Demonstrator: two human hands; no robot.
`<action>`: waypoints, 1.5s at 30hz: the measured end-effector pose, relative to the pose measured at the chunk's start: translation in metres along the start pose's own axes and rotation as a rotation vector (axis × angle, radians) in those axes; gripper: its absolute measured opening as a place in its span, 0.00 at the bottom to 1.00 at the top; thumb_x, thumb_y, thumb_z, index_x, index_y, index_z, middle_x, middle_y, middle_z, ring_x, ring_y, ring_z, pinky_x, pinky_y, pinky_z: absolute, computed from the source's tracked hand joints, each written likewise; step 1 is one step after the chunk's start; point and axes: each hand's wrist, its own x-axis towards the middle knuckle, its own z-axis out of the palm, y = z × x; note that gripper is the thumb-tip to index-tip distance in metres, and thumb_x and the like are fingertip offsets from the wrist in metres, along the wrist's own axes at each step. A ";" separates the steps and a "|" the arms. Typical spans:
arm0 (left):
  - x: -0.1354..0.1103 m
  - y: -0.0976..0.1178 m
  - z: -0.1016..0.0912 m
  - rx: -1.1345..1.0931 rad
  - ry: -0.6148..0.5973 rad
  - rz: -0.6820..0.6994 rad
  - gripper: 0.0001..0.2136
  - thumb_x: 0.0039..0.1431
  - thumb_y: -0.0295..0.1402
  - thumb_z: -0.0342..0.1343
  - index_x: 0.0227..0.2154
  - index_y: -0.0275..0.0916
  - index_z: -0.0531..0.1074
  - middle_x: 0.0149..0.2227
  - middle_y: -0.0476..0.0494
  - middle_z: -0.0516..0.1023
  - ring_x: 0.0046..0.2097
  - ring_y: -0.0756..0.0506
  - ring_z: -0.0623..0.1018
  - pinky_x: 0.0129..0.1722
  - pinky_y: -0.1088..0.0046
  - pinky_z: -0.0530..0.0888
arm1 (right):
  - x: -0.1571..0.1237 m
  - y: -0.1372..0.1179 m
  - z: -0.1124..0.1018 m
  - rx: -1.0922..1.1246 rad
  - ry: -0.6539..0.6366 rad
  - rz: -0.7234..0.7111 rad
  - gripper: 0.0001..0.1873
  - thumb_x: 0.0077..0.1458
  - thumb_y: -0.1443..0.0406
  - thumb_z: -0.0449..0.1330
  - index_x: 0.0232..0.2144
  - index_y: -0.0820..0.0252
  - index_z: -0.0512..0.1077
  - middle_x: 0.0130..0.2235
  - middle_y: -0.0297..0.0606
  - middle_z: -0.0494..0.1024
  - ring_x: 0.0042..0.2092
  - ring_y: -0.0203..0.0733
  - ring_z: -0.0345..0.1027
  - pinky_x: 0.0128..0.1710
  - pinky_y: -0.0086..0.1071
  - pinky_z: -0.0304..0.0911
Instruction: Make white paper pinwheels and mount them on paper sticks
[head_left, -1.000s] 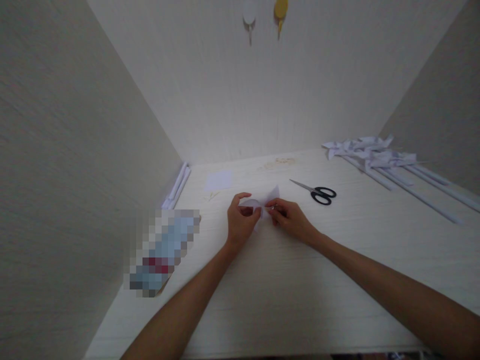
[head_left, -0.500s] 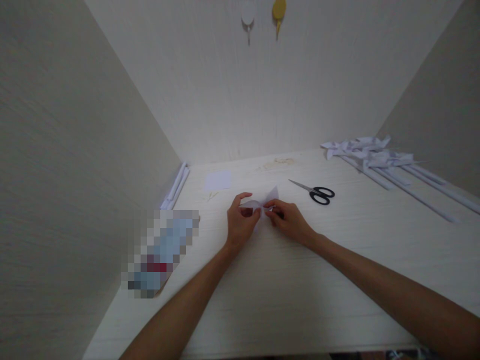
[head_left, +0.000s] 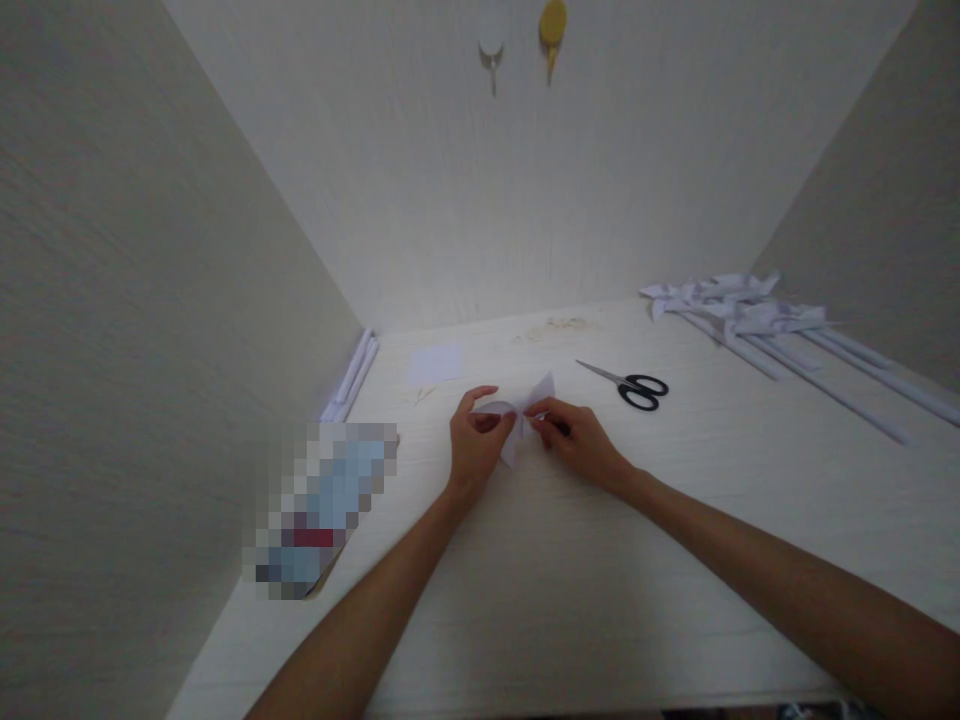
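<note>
Pinching 1 folded paper | 2 hands | 1 scissors

A: Three walls in play, and the back wall is pale with faint upright streaks!

B: Left wall greyer, its grain on the slant; right wall shadowy too.

A: Up high at the back, a white hook and, just right, a yellow hook, both round-topped!

B: Down to the table: whitish, streaked crosswise, meeting the back wall.

A: Light? Dim, brightest low on that back wall!

B: And past the near edge, a dark strip, too blurred to read.
</note>
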 end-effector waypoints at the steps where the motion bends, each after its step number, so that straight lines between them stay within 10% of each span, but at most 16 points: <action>1: 0.000 0.000 0.000 0.001 -0.002 -0.001 0.19 0.39 0.30 0.58 0.38 0.36 0.64 0.16 0.55 0.70 0.18 0.54 0.70 0.17 0.83 0.64 | 0.000 0.000 0.000 -0.001 0.002 0.000 0.08 0.50 0.68 0.50 0.32 0.62 0.68 0.16 0.29 0.66 0.19 0.30 0.57 0.21 0.24 0.53; 45: 0.003 0.003 -0.004 -0.014 -0.080 -0.050 0.22 0.35 0.28 0.61 0.37 0.36 0.63 0.16 0.56 0.70 0.18 0.54 0.69 0.17 0.83 0.63 | -0.002 0.002 -0.005 -0.130 -0.020 -0.086 0.07 0.51 0.67 0.51 0.32 0.61 0.68 0.17 0.28 0.66 0.19 0.30 0.58 0.22 0.24 0.53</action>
